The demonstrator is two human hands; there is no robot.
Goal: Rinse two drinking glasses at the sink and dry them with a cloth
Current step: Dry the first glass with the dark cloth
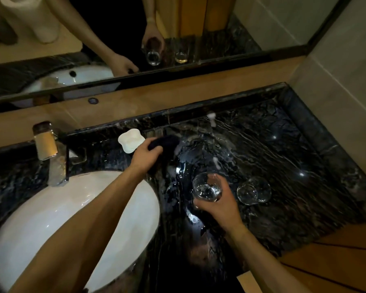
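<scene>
Dark marble counter (273,157): it fills the middle and right of the frame, wet and shiny, with small light reflections on it.
Left hand (145,154): it is at the centre of the frame, closed around a dark cloth (167,144) that lies on the counter just beside a small white dish (129,140).
Right hand (219,203): it is lower, right of centre, with the fingers wrapped around a clear glass (207,187); the opening of the glass is turned toward the camera.
Second glass (254,190): it is on the counter just to the right of the held glass, not touching the hand; it seems to be tilted or on its side, but I cannot tell surely.
White sink (51,208): lower left of the frame, partly covered by the left forearm.
Faucet (51,157): metal, at the left, behind the sink.
Mirror (262,28): upper part of the frame; it shows both hands and both glasses again.
</scene>
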